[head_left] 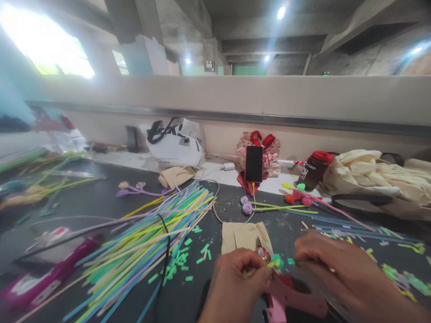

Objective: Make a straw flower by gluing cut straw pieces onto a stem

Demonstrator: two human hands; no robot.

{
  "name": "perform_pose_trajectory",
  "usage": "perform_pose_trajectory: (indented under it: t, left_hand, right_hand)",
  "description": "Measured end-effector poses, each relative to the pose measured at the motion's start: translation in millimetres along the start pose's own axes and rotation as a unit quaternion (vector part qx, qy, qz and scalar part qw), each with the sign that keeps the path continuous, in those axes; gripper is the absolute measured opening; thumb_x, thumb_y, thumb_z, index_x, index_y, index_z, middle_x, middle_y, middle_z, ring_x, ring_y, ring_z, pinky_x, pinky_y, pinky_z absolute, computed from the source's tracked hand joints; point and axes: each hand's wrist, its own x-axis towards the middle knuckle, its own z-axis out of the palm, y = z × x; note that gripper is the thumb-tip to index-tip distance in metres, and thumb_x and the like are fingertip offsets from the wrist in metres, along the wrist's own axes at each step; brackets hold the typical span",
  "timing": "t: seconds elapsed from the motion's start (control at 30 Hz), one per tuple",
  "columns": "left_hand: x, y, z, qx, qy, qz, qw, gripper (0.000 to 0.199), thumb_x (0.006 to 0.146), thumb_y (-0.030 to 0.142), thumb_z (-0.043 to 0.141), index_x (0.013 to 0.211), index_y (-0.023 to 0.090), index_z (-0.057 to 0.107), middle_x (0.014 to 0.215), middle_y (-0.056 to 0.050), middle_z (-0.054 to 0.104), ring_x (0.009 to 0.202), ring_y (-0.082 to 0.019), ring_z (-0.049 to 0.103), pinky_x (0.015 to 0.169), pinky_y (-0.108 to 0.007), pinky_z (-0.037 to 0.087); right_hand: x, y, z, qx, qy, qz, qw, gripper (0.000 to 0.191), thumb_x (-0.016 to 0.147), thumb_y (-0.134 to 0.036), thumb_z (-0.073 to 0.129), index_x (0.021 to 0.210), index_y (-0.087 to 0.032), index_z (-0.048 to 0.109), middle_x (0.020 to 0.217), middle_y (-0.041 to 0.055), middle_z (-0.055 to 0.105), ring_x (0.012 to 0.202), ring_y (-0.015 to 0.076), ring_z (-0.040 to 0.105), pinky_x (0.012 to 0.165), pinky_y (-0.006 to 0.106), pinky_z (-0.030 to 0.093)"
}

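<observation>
My left hand is closed, thumb and forefinger pinching a small yellow-green fuzzy piece at the lower middle. My right hand is just to its right, fingers curled, with a small green bit at the fingertips; it is partly blurred. Beneath and between the hands lies a pink tool, partly covered by them. Behind the left hand is a beige paper or cloth piece. A shiny reddish item shows beside the left fingertips.
Many coloured fuzzy stems lie left, with cut green bits beside them. A magenta tool is far left. Behind stand a phone, white bag, dark bottle and cream cloth bag. Cables cross the table.
</observation>
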Motion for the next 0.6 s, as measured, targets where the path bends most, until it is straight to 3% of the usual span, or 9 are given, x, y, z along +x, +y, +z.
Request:
perform_pose_trajectory:
  t: [0.2, 0.37, 0.6]
  left_hand:
    - [-6.5, 3.3, 0.1, 0.156, -0.007, 0.035, 0.987, 0.019, 0.063, 0.015, 0.052, 0.051, 0.016, 0.066, 0.053, 0.0, 0.062, 0.056, -0.014, 0.054, 0.054, -0.021, 0.035]
    - [-9.9, 4.7, 2.2, 0.171, 0.0, 0.032, 0.985, 0.019, 0.062, 0.013, 0.051, 0.05, 0.016, 0.066, 0.052, 0.0, 0.064, 0.054, -0.013, 0.055, 0.052, -0.019, 0.035]
    - [-11.7, 7.6, 2.0, 0.173, -0.017, 0.035, 0.984, 0.02, 0.063, 0.015, 0.051, 0.053, 0.016, 0.069, 0.053, -0.001, 0.067, 0.053, -0.012, 0.056, 0.052, -0.02, 0.036]
  right_hand:
    - [1.8, 0.3, 0.8, -0.117, -0.067, -0.063, 0.989, 0.019, 0.09, -0.016, 0.042, 0.076, -0.021, 0.054, 0.064, -0.0019, 0.056, 0.055, 0.0125, 0.053, 0.049, 0.025, 0.032]
    - [1.1, 4.7, 8.4, -0.138, -0.12, -0.085, 0.979, 0.016, 0.087, -0.013, 0.044, 0.076, -0.022, 0.052, 0.068, -0.0027, 0.058, 0.059, 0.0131, 0.054, 0.05, 0.025, 0.031]
    - [4.8, 3.7, 12.8, -0.154, -0.104, -0.112, 0.976, 0.019, 0.082, -0.007, 0.044, 0.07, -0.022, 0.045, 0.065, -0.0042, 0.052, 0.055, 0.0128, 0.049, 0.046, 0.026, 0.025]
